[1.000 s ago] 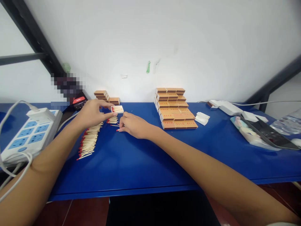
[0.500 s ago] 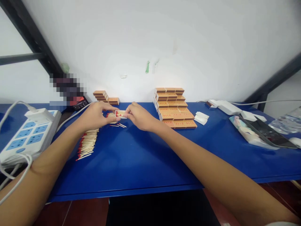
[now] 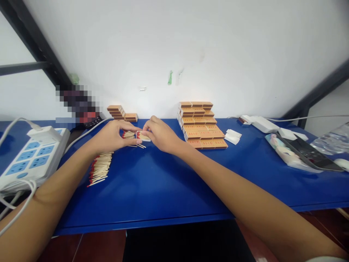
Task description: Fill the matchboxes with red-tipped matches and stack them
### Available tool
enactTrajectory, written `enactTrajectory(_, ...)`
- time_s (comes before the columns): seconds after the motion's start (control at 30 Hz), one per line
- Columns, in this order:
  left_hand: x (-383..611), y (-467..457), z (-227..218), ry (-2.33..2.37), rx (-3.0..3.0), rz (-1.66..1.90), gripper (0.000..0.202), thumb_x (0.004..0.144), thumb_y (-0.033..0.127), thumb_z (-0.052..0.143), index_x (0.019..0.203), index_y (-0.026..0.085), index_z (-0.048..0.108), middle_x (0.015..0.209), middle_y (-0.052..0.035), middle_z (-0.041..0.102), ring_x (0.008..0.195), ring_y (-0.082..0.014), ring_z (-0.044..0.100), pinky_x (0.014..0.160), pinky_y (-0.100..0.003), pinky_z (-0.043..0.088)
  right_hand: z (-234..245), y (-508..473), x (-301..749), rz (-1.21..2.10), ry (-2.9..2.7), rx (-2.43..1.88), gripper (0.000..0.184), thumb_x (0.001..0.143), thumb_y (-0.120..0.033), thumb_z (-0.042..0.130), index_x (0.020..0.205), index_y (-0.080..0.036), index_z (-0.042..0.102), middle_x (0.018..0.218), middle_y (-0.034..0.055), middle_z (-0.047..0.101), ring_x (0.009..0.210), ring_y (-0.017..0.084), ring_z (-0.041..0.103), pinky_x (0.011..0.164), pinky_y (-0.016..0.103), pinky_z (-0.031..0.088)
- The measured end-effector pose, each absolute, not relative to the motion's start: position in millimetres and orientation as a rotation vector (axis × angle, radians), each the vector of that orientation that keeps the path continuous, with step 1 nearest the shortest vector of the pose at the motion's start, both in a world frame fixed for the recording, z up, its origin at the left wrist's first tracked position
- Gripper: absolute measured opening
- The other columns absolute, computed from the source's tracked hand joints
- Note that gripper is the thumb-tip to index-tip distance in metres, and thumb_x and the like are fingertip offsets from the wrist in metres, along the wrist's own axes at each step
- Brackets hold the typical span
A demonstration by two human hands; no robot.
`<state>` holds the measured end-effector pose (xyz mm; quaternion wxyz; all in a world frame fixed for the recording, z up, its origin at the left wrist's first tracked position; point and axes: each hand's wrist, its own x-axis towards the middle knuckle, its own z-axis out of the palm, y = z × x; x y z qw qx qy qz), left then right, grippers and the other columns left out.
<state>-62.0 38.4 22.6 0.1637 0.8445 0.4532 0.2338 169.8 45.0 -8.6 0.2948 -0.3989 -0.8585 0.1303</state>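
Head view: left hand (image 3: 112,135) pinches left end of matchbox tray (image 3: 146,140) holding matches, right hand (image 3: 163,135) pinches right end. Tray between hands, over blue counter (image 3: 155,189). Loose matches (image 3: 101,167) near left wrist, stacked matchboxes (image 3: 205,132) right.

Going bare from hand to forearm, wearing black below
Left hand (image 3: 113,136) and right hand (image 3: 163,136), left forearm (image 3: 61,176) and right forearm (image 3: 231,187) are all showing bare; plain black garment (image 3: 185,242) is covering the lap; whitish sleeve edge (image 3: 321,259) is peeking in bottom right, mostly cropped
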Motion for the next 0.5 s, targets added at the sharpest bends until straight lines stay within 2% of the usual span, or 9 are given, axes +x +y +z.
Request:
enactTrajectory(0.13,-62.8,38.8,23.6,1.338,2.378,0.675,0.053,0.077,0.069,0.086,0.11,0.028,0.091,0.1,-0.0051,0.085,0.089,-0.0267,0.075,0.084,-0.036,0.058,-9.0,45.4,171.9,0.345,-2.241,-1.011,0.012,0.11,-0.017,0.055,0.106,-0.018,0.067,0.117,0.0084,0.061,0.103,0.021,0.06,0.097,0.036,0.047)
enactTrajectory(0.33,-63.6,38.7,25.2,1.325,2.361,0.677,0.051,0.078,0.067,0.087,0.11,0.027,0.09,0.109,-0.0065,0.087,0.098,-0.03,0.077,0.089,-0.038,0.06,-9.3,45.3,172.5,0.364,-2.142,-1.046,0.005,0.106,-0.022,0.064,0.103,-0.02,0.066,0.112,0.0059,0.063,0.099,0.02,0.061,0.09,0.034,0.046)
enactTrajectory(0.5,-68.8,43.0,24.0,1.492,2.332,0.748,0.058,0.079,0.07,0.084,0.116,0.026,0.089,0.118,-0.0092,0.087,0.109,-0.0338,0.078,0.097,-0.042,0.06,-12.3,39.3,164.2,0.265,-1.985,-1.258,0.014,0.108,-0.03,0.062,0.099,-0.021,0.068,0.1,0.0054,0.067,0.091,0.021,0.06,0.084,0.036,0.045)
